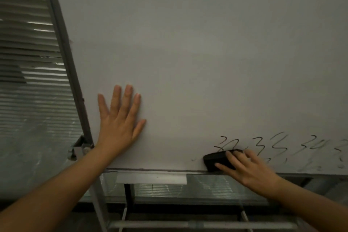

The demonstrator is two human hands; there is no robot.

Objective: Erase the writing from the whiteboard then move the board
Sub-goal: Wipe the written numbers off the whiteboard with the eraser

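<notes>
A large whiteboard (197,52) fills most of the view, its grey frame running down the left side. Black handwritten marks (278,145) remain along its lower right, partly smeared. My left hand (120,120) presses flat on the board near the lower left corner, fingers straight and spread. My right hand (248,167) holds a black eraser (216,159) against the board just above the bottom edge, at the left end of the writing. Fingers cover the eraser's right part.
Window blinds (28,62) hang left of the board. A metal tray ledge (150,178) runs under the bottom edge. The board's metal stand bars (188,225) and a corner bracket (82,147) show below.
</notes>
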